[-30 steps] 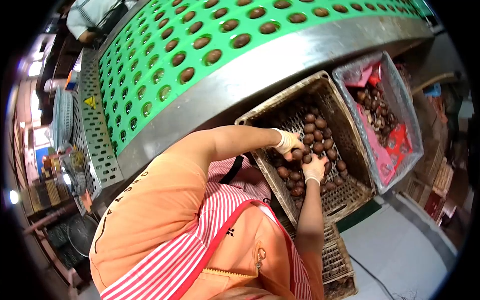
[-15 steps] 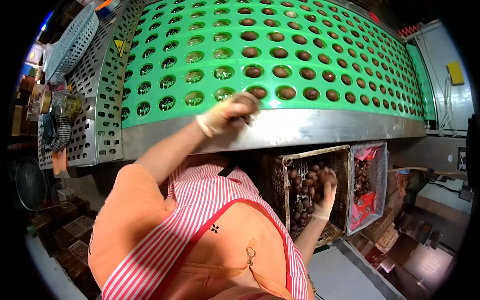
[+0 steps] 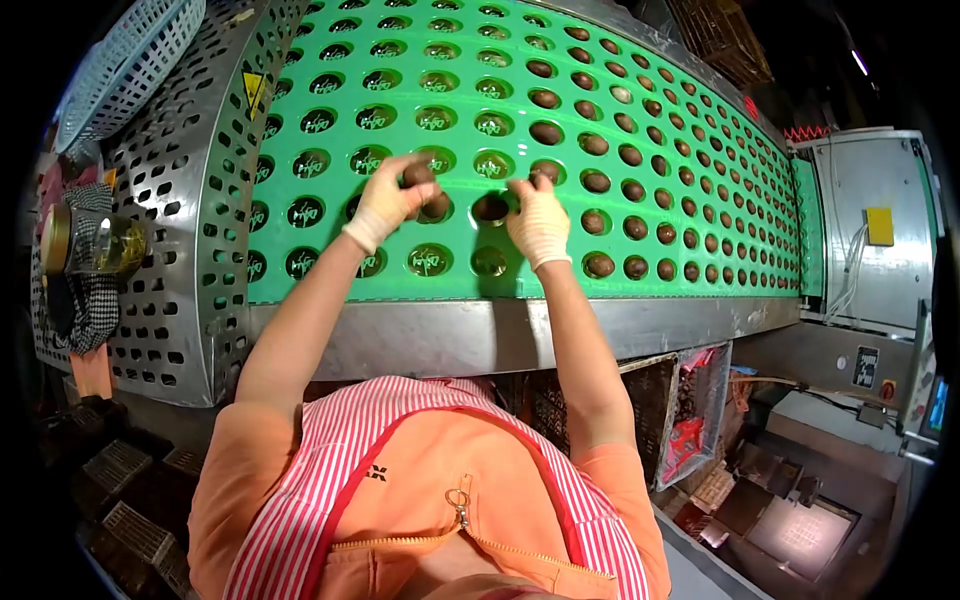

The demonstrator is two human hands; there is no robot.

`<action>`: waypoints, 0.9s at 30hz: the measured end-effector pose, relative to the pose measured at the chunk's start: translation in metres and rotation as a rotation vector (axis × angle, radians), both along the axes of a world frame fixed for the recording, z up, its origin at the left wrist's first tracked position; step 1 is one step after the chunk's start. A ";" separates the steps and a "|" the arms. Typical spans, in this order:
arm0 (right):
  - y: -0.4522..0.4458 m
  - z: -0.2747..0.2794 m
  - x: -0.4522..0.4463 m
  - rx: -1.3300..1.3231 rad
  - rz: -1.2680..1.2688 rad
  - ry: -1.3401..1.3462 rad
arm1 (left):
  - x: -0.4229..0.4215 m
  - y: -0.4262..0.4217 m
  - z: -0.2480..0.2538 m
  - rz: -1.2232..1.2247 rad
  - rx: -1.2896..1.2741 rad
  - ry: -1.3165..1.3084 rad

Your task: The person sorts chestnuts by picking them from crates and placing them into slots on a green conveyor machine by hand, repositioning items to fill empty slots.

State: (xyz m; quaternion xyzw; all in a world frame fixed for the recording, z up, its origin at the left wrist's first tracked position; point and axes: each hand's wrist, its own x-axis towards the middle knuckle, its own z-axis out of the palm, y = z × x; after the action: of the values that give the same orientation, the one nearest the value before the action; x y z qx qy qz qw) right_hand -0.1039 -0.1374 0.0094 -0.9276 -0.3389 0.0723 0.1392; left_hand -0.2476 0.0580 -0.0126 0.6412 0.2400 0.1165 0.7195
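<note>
In grn belt's point(image 3: 400, 288) rt cups point(image 3: 608, 224): brn balls point(image 3: 633, 190) | L hand point(image 3: 388, 202): 1

Left hand point(image 3: 390, 205), in a pale glove, pinches a round, brown, nut-like ball point(image 3: 418, 175) over a bright green moulded sheet point(image 3: 459, 285) of round hollows; a second brown ball lies just below, at the fingertips. Right hand point(image 3: 542, 222), also pale-gloved, palm down; fingertips at another ball, grip unclear. Dark ball point(image 3: 489, 208) in hollow beside its thumb. Balls fill rows to the right.

Near edge: bare steel rail point(image 3: 400, 337). Left: perforated metal panel point(image 3: 215, 180), yellow triangular label point(image 3: 253, 92), pale blue plastic basket point(image 3: 130, 75). Right: grey metal cabinet point(image 3: 855, 185).
</note>
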 end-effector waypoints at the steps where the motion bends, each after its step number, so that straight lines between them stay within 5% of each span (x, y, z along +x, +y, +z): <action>1: 0.009 -0.002 0.006 0.008 -0.001 -0.082 | 0.010 0.004 0.001 0.053 0.097 -0.037; 4: 0.047 -0.005 0.029 -0.238 0.028 -0.048 | 0.043 0.033 -0.033 -0.101 0.825 0.194; 8: 0.051 0.002 0.061 0.031 0.048 0.100 | 0.062 0.052 -0.030 0.041 0.815 0.143; 10: 0.069 0.005 0.082 0.546 -0.395 0.690 | 0.086 0.072 -0.045 0.120 0.463 0.009; 12: 0.087 -0.009 0.095 0.993 -0.314 0.688 | 0.113 0.079 -0.052 0.192 0.210 -0.115; 13: 0.098 -0.024 0.098 0.910 -0.195 0.529 | 0.120 0.074 -0.055 0.205 0.657 -0.079; 16: 0.100 -0.056 0.107 0.071 0.416 -0.284 | 0.125 0.077 -0.055 -0.207 1.315 0.267; 20: 0.078 -0.040 0.099 0.397 0.138 -0.075 | 0.107 0.077 -0.070 0.015 1.206 -0.092; 24: 0.033 -0.036 0.066 0.344 -0.030 -0.165 | 0.057 0.041 -0.018 -0.348 0.775 0.185; 27: 0.040 -0.050 0.066 0.195 -0.083 -0.211 | 0.039 0.005 -0.022 -0.417 1.114 0.214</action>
State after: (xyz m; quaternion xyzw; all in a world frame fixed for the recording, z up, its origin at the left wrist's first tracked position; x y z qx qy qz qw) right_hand -0.0382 -0.0976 -0.0403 -0.9253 -0.3186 -0.0646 0.1952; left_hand -0.2088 0.0628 -0.0346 0.9633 0.0830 0.0160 0.2548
